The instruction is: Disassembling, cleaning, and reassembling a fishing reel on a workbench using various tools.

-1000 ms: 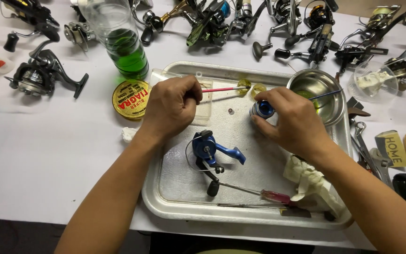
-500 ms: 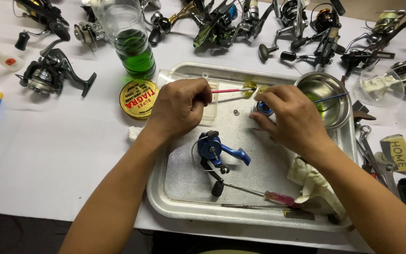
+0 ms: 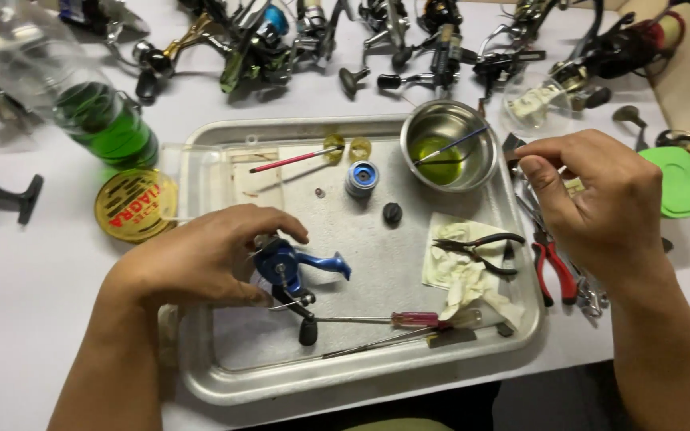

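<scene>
My left hand (image 3: 201, 259) rests inside a metal tray (image 3: 345, 383) and grips a small blue fishing reel body (image 3: 285, 267) by its left side; the reel's blue arm points right. My right hand (image 3: 600, 199) hovers over the tray's right rim with fingers curled together, and nothing shows in them. A blue spool (image 3: 361, 177) stands alone on the tray, with a small black knob (image 3: 393, 213) close to it. A steel bowl (image 3: 449, 144) of green liquid with a brush in it sits at the tray's back right corner.
A red-handled brush (image 3: 293, 160), a red-handled screwdriver (image 3: 409, 321), and black pliers (image 3: 481, 247) on a white cloth lie in the tray. Red pliers (image 3: 553, 267) lie right of it. A bottle of green liquid (image 3: 97, 112), a yellow tin (image 3: 136, 205) and several reels surround it.
My right hand let go of the blue spool, which now stands on the tray, and moved right past the rim. My left hand came down from the brush onto the blue reel.
</scene>
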